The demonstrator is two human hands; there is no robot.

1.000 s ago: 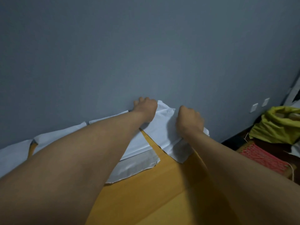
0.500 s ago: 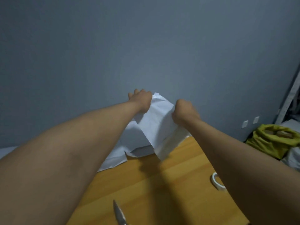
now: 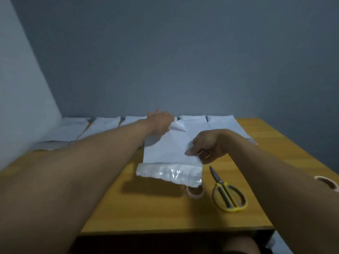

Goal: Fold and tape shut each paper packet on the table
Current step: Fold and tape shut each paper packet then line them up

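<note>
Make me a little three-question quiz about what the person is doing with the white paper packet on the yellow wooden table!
1. True or false: the right hand pinches the white paper packet at its right edge.
2. Which lies right of the small tape roll? A) yellow-handled scissors B) a pencil C) a cup
3. Fill in: the left hand holds the packet's far ___ corner.

Key: 1 true; 2 A; 3 left. The packet's clear shiny flap hangs at the near end, above the yellow wooden table. More white packets lie in a row by the wall.
</note>
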